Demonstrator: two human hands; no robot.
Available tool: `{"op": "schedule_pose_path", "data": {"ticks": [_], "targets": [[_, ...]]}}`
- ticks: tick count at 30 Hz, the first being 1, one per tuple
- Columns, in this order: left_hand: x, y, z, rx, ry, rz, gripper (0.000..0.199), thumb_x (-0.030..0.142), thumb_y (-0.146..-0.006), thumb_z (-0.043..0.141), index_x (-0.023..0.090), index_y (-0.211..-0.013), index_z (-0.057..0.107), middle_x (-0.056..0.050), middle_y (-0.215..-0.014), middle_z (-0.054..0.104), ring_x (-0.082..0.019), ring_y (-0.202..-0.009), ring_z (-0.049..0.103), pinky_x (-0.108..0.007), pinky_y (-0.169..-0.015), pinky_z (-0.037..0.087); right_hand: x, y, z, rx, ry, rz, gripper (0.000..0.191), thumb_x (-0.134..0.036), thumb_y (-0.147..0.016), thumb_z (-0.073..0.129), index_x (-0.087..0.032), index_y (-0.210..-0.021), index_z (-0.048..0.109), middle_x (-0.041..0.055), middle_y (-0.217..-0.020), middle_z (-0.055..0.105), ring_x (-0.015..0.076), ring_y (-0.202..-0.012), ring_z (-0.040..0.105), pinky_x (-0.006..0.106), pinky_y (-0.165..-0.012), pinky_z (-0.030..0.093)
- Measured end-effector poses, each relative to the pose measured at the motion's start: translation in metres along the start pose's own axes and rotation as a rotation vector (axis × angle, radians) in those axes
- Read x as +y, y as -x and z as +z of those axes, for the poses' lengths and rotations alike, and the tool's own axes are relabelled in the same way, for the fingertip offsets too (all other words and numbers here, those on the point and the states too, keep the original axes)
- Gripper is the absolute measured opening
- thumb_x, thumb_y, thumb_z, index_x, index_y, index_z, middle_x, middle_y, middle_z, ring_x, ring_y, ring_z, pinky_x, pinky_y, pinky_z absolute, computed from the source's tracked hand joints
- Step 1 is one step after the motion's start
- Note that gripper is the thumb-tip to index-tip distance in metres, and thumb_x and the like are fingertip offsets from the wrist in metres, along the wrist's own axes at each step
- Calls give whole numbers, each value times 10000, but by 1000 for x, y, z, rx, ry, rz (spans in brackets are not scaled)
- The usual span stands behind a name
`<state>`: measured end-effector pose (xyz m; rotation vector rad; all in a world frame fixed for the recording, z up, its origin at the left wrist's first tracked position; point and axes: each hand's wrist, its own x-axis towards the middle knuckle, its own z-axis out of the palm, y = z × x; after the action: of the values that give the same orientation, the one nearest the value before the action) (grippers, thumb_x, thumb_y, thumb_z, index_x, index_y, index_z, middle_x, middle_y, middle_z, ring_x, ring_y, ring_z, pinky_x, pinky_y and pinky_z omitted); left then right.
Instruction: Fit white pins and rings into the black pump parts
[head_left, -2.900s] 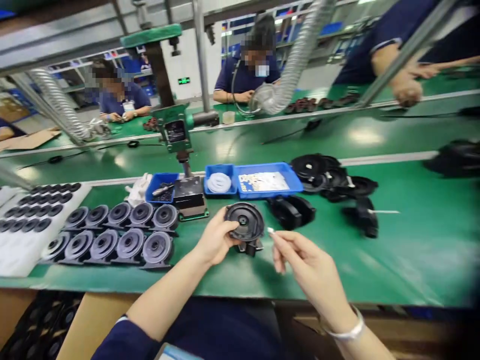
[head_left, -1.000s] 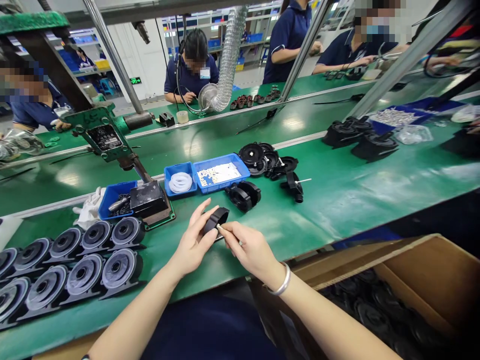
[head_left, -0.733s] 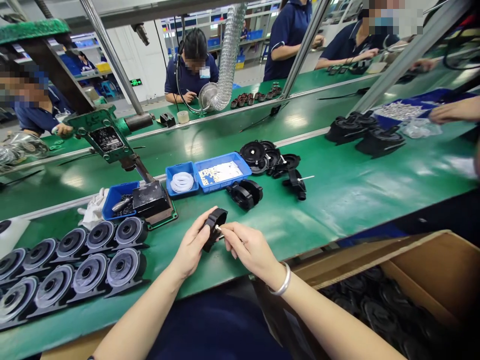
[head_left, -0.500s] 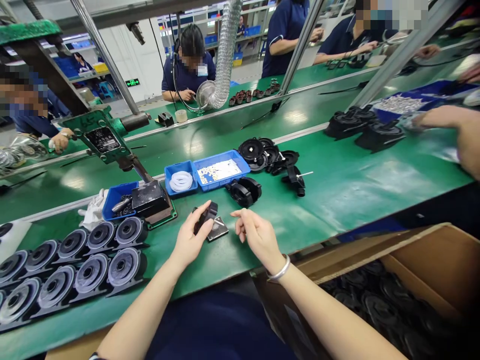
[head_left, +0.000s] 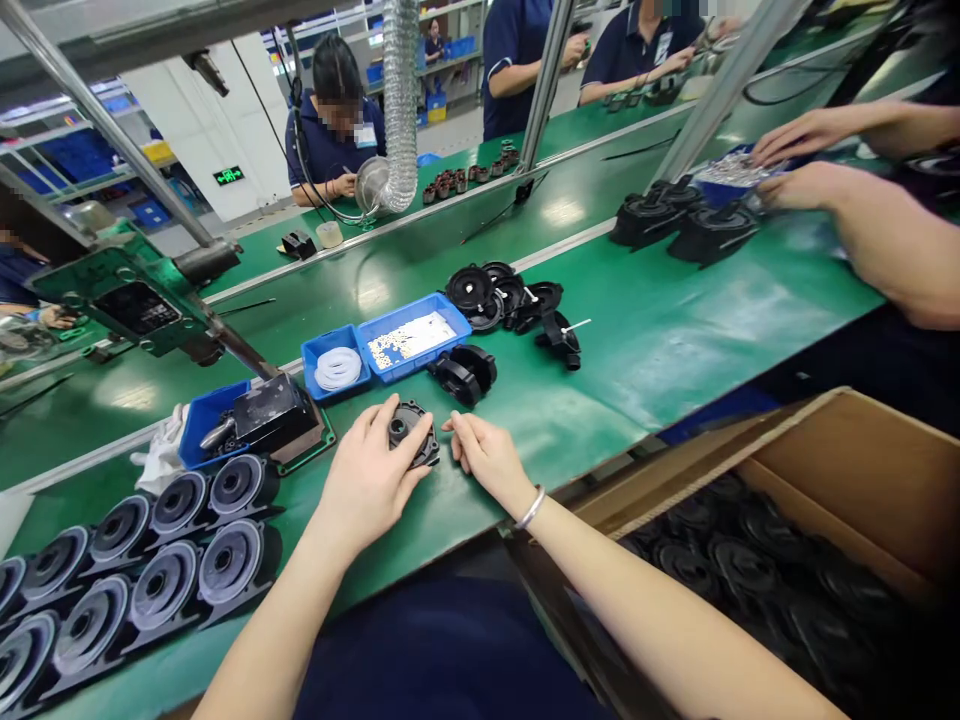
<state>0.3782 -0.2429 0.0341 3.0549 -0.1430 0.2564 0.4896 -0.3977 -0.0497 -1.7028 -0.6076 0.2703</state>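
My left hand (head_left: 367, 470) is closed around the edge of a round black plastic cover (head_left: 398, 428) on the green bench. The cover lies roughly flat, a round hub showing between my fingers. Just to its right is my right hand (head_left: 487, 458), its fingers curled and pinched together near the cover's rim. Whatever those fingertips hold, if anything, is too small to make out. Behind the hands lie more black plastic housings (head_left: 466, 374). A blue tray (head_left: 415, 352) holds small pale parts, and a smaller blue bin (head_left: 337, 362) contains white rings.
Rows of black housings with grey rings (head_left: 231, 560) cover the bench at left, beside a green press (head_left: 150, 295). More black covers (head_left: 480, 290) are piled behind. A cardboard box (head_left: 847, 470) of black parts stands lower right. A co-worker's hands (head_left: 817, 170) work at far right.
My left hand has tipped the black cover from on edge to nearly flat, facing up. The small metal plate beneath is now hidden. The whole view has shifted; my right hand stays pinched.
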Motion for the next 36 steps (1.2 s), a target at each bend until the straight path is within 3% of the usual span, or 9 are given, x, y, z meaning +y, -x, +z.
{"op": "schedule_pose_path", "data": {"ticks": [6, 9, 13, 16, 20, 25, 27, 31, 36], "targets": [[-4, 3, 12, 12, 205, -80, 506, 392, -923, 539, 286, -1416, 490, -162, -1472, 444, -365, -1339, 418, -590, -1072, 382, 2, 0, 1, -10, -64, 13, 459, -536, -1025, 374, -180, -879, 624, -42, -560, 537, 103, -449, 496, 231, -548, 450], [-1, 3, 12, 100, 655, -269, 488, 444, -986, 405, 274, -1441, 450, -106, -1460, 488, -275, -1363, 432, -498, -1138, 354, -7, 1, -2, 22, -161, -39, 391, -511, -1012, 425, -171, -1050, 615, -5, -733, 591, 105, -526, 532, 234, -551, 472], [16, -8, 11, 156, 1307, -503, 568, 538, -1003, 256, 208, -1422, 452, -99, -1390, 560, -241, -1252, 552, -422, -1053, 470, -29, 3, -10, -27, -263, -100, 419, -472, -987, 482, -183, -1291, 503, 74, -1022, 622, 126, -664, 595, 251, -590, 528], [33, -21, 13, 126, 1497, -548, 598, 591, -983, 276, 200, -1390, 471, -96, -1347, 592, -234, -1172, 602, -385, -959, 537, -44, 3, -17, -40, -248, -74, 400, -444, -951, 552, -197, -1263, 511, 73, -1026, 643, 158, -752, 634, 256, -614, 554], [44, -34, 14, 135, 1444, -483, 564, 587, -966, 364, 238, -1397, 464, -93, -1369, 568, -231, -1168, 604, -364, -929, 543, -47, -9, -41, 53, -123, -67, 316, -466, -936, 564, -189, -1080, 616, 44, -876, 667, 167, -694, 630, 260, -584, 534], [37, -36, 24, 159, 1293, -419, 524, 507, -976, 420, 215, -1410, 392, -127, -1277, 592, -224, -1125, 626, -389, -928, 511, -21, -67, -108, 408, 221, -82, 432, -519, -932, 532, -149, -1140, 612, 68, -841, 678, 191, -699, 629, 291, -645, 515], [30, -34, 33, 188, 1208, -438, 457, 452, -968, 463, 189, -1341, 445, -143, -1287, 576, -225, -1156, 606, -397, -951, 497, -6, -96, -132, 364, 513, -17, 433, -498, -956, 469, -124, -1098, 634, 78, -803, 676, 187, -651, 614, 294, -621, 496], [13, -32, 46, 230, 1011, -428, 368, 336, -941, 509, 196, -1281, 495, -135, -1290, 562, -215, -1164, 595, -398, -953, 500, 14, -133, -151, 267, 657, -21, 289, -384, -897, 573, -123, -958, 682, 49, -656, 628, 186, -552, 568, 307, -597, 490], [-17, -47, 42, 366, 749, -420, 376, 255, -918, 500, 209, -1291, 477, -116, -1284, 553, -211, -1149, 595, -408, -950, 502, -5, -141, -137, 336, 816, -179, 316, -225, -908, 508, -81, -1167, 616, 204, -1174, 575, 281, -955, 601, 397, -839, 495]]}}
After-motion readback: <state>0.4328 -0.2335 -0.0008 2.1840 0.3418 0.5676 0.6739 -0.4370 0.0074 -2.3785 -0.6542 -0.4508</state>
